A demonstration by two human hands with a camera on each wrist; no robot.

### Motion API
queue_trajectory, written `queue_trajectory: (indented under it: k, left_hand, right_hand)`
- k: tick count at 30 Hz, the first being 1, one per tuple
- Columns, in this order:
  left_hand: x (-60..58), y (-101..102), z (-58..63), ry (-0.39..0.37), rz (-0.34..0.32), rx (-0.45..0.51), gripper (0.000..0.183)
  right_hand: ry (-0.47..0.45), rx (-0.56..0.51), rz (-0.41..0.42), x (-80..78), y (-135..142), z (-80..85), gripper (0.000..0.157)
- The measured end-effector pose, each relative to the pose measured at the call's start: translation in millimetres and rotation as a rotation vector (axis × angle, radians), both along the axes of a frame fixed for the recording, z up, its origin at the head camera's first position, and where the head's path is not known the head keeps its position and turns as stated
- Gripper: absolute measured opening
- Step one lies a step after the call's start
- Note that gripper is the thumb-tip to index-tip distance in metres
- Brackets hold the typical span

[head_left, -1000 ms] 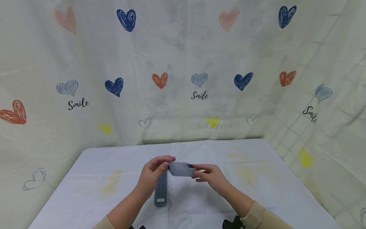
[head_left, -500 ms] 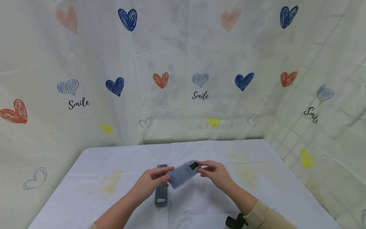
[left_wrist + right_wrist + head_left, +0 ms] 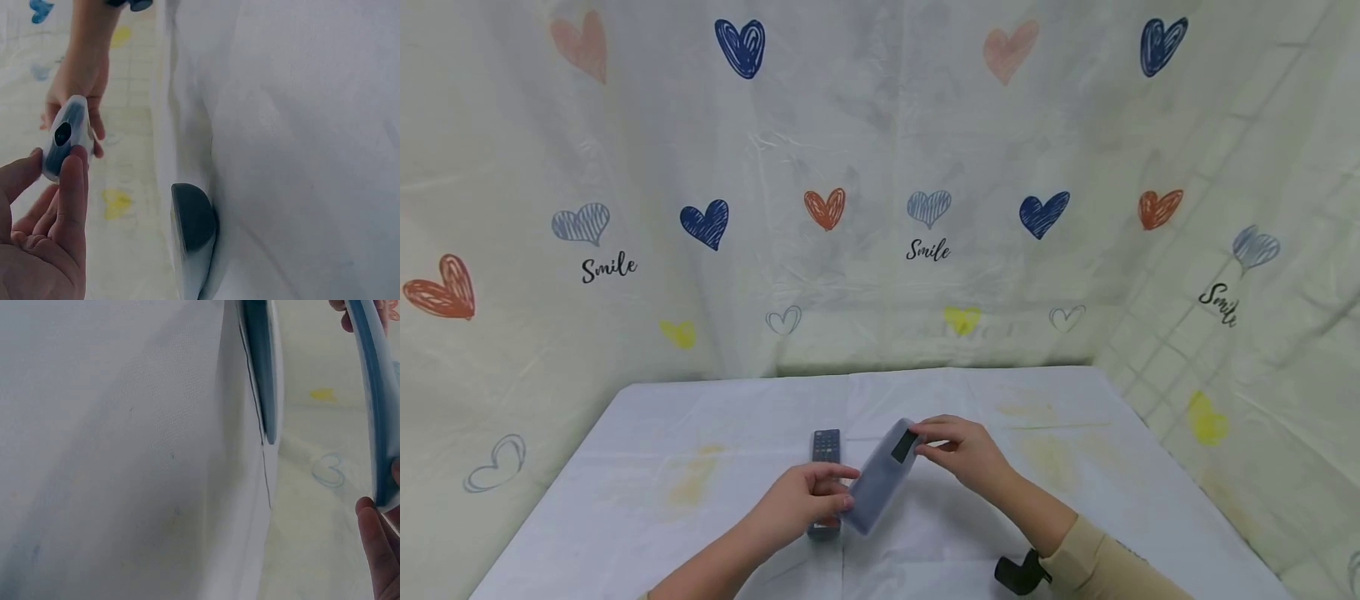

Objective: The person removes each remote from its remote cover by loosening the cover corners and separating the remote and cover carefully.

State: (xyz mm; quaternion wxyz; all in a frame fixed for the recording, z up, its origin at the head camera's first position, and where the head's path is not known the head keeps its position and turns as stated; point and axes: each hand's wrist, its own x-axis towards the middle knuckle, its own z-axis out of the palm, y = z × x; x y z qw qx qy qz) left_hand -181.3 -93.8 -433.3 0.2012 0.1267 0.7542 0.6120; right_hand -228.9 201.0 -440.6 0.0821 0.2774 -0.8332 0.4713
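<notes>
A long, pale grey-blue casing (image 3: 877,487) with a rounded end and a dark rectangle (image 3: 904,446) slants between both hands above the table. Whether it is a remote control or its cover, I cannot tell. My left hand (image 3: 797,504) pinches its lower end between thumb and fingers. At the upper end, beside the dark rectangle, my right hand (image 3: 966,450) pinches it. The left wrist view shows a dark oval (image 3: 63,134) on the casing's near end. A dark remote control (image 3: 826,447) with buttons lies behind my left hand, which covers part of it.
A white cloth with yellowish stains covers the table (image 3: 700,417). Behind it hangs a pale curtain (image 3: 865,125) printed with hearts and "Smile". A black device (image 3: 1021,573) sits at the right wrist, near a beige sleeve (image 3: 1101,567).
The casing has swung from nearly level to a steep slant, its left end coming down toward me. My left hand has moved down with it, uncovering the remote control's upper part.
</notes>
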Motion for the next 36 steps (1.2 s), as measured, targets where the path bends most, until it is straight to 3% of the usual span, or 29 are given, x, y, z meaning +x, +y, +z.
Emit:
queue_trajectory:
  k: [6, 10, 14, 19, 22, 30, 36]
  left_hand:
    - [2.3, 5.6, -8.3, -0.04, -0.007, -0.035, 0.06]
    - [3.4, 12.8, -14.8, -0.07, -0.029, -0.017, 0.064]
    - [3.9, 17.7, -21.0, -0.09, -0.01, 0.005, 0.067]
    - [6.2, 22.8, -23.9, -0.073, 0.038, 0.051, 0.069]
    - [7.1, 27.1, -25.4, -0.061, 0.068, 0.081, 0.07]
    - [3.5, 39.3, -33.0, -0.036, 0.147, 0.114, 0.072]
    - [2.5, 45.0, -34.2, -0.046, 0.146, 0.102, 0.074]
  right_hand:
    - [0.135, 0.152, 0.017, 0.1, 0.6, 4.8, 0.033]
    - [0.155, 0.164, 0.042, 0.0, 1.7, 6.3, 0.032]
    - [0.042, 0.032, 0.047, 0.9, 0.3, 7.0, 0.032]
    - [-0.241, -0.282, 0.016, 2.3, -5.6, 5.6, 0.046]
    - [-0.361, -0.424, -0.007, 2.5, -11.0, 5.1, 0.052]
    - [-0.442, -0.497, -0.094, 3.7, -25.3, 6.1, 0.052]
    - [-0.441, -0.504, -0.135, 4.9, -29.0, 10.4, 0.051]
